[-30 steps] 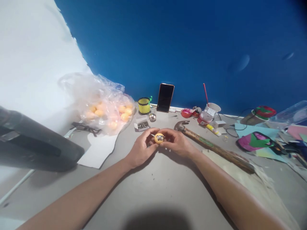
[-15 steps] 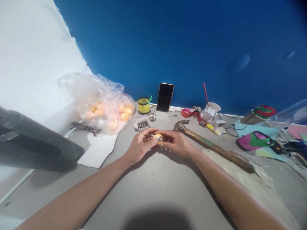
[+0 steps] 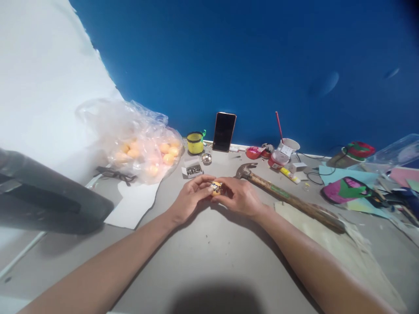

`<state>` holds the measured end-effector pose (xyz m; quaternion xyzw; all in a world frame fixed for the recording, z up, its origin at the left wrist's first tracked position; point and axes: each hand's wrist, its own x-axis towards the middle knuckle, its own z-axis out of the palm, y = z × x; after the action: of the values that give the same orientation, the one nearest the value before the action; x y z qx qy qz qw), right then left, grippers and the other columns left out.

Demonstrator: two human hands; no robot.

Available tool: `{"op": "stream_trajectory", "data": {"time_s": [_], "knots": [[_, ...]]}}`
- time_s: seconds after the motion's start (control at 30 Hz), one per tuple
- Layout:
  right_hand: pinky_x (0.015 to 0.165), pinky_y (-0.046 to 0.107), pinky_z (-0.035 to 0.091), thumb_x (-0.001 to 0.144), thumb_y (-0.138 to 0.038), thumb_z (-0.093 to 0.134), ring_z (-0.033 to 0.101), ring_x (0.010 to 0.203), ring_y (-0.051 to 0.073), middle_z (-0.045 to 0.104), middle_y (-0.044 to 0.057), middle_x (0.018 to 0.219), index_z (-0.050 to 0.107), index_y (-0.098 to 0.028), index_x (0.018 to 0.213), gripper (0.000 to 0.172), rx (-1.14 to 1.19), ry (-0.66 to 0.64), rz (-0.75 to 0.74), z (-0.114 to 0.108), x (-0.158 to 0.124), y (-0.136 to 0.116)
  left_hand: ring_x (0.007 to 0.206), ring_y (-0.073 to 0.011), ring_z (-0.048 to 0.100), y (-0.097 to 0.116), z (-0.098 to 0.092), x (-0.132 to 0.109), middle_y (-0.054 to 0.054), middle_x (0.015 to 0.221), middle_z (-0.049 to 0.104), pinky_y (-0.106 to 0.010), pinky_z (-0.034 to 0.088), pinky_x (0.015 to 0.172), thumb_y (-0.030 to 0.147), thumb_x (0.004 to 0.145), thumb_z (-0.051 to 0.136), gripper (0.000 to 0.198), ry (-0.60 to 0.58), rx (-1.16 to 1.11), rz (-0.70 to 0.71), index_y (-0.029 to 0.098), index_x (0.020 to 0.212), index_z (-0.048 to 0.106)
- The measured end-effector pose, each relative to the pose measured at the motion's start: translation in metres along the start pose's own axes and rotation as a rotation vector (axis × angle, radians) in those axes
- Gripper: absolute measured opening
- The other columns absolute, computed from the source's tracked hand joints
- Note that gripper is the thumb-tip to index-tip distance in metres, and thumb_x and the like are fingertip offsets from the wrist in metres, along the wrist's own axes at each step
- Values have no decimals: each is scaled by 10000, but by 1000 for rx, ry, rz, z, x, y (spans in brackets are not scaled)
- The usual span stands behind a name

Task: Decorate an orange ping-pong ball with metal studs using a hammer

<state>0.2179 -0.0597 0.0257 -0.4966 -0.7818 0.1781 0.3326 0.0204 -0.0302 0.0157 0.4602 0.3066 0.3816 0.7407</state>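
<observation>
Between my two hands is a small orange ball, like a table tennis ball, with shiny silver tack-like heads over part of it. My left hand grips it from the left, fingers curled behind and thumb in front. From the right, the thumb and fingers of my right hand close on the same ball; its far side is hidden. Just beyond my left fingers stands a small white box of silver metal pieces, probably tacks. A silver-covered ball rests behind the box.
A hammer lies right of my hands, partly over pale cloth. A phone leans against the blue wall near a yellow cup. At left are a plastic bag of orange balls and a dark cylinder.
The ball has turned slightly in my fingers, showing its silver heads differently. My right thumb and fingers have shifted around it. The whole view has moved a little.
</observation>
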Motion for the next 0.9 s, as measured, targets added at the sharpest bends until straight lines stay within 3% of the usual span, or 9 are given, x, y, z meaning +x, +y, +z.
{"op": "stream_trajectory", "data": {"time_s": [0.2, 0.53, 0.73, 0.9], "knots": [[677, 262, 399, 868, -377, 753, 620, 729, 157, 735, 24, 878, 731, -200, 1159, 341, -53, -25, 3, 1, -1, -2, 774, -161, 685, 3, 2, 1, -84, 921, 753, -289, 554, 779, 323, 801, 835, 300, 6, -111, -59, 137, 996, 703], [651, 253, 370, 875, -361, 749, 596, 671, 135, 735, 12, 803, 750, -203, 1020, 215, -73, -58, -39, 3, -1, -3, 661, -149, 642, 2, 1, 0, -31, 752, 702, -253, 510, 633, 327, 845, 798, 367, -55, 22, -72, 158, 1131, 641], [662, 277, 394, 849, -401, 784, 609, 758, 175, 679, 44, 861, 738, -201, 984, 245, -156, 94, -141, 10, -3, 1, 824, -194, 696, 3, 2, 0, -93, 976, 747, -280, 546, 707, 237, 795, 786, 424, -58, -133, -134, 159, 1186, 643], [703, 300, 434, 883, -397, 748, 613, 823, 200, 641, 56, 889, 718, -197, 982, 226, -176, 164, -167, 9, -4, -1, 791, -156, 666, 3, 3, -1, -59, 980, 711, -252, 531, 693, 230, 802, 790, 410, -54, -182, -136, 171, 1188, 665]]}}
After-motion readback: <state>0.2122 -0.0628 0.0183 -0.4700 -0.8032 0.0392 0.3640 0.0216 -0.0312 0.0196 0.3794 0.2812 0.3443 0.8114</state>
